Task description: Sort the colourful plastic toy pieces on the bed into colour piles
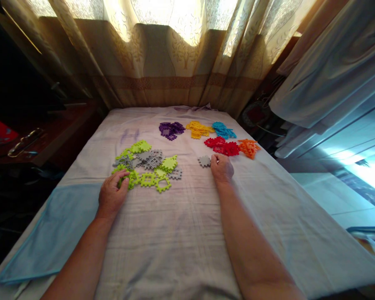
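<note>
My right hand [222, 168] is closed, its fingertips at the edge of a flat grey interlocking tile [204, 161] with toothed sides, right of the mixed pile. On the left, my left hand [113, 193] has thumb and fingers curled around a lime-green interlocking tile [121, 181] at the pile's near edge. That pile mixes lime-green tiles [140, 146] with grey tiles [153, 159], some solid and some with window openings. Two lime-green frame tiles, one with a cross [148, 179] and one open in the middle [163, 184], lie at its front.
Farther back are separate heaps of purple tiles [171, 130], yellow tiles [198, 129], blue tiles [224, 130], red tiles [221, 146] and orange tiles [249, 148]. A pale sheet [175, 241] covers the surface. A light-blue cloth [59, 229] lies at left; curtains [156, 62] hang behind.
</note>
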`<state>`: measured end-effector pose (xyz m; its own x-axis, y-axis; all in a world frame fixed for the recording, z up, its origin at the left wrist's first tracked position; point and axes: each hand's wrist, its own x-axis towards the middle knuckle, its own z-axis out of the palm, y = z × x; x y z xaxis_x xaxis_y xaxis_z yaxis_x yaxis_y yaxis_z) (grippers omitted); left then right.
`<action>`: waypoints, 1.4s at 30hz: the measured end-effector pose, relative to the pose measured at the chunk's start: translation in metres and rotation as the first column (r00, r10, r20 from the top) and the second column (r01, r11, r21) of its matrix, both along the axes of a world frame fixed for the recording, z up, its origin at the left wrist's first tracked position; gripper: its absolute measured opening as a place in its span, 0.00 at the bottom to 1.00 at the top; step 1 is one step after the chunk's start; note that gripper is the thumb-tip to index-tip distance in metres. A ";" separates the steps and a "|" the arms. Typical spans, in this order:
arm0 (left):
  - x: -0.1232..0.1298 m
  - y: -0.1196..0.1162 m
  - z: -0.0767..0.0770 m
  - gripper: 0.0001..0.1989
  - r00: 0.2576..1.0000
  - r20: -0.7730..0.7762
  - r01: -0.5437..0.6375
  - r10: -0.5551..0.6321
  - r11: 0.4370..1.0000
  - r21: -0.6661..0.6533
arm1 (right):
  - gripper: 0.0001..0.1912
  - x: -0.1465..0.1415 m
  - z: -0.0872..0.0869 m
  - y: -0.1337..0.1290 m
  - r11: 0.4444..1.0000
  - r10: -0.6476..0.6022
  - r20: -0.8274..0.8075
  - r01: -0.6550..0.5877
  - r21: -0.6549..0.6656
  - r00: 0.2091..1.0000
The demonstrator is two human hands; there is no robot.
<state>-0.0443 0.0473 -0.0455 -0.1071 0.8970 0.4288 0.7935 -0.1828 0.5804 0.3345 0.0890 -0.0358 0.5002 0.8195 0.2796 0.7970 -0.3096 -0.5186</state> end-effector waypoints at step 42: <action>0.000 0.000 0.000 0.13 1.000 -0.028 0.013 -0.013 1.000 -0.007 | 0.16 -0.059 0.060 -0.028 0.542 0.788 0.014 -0.683 -0.490 0.616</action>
<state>-0.0439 0.0475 -0.0457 -0.0831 0.9012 0.4253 0.8072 -0.1893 0.5591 0.2754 0.0607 0.0240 -0.3613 0.9201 -0.1511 0.9062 0.3083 -0.2895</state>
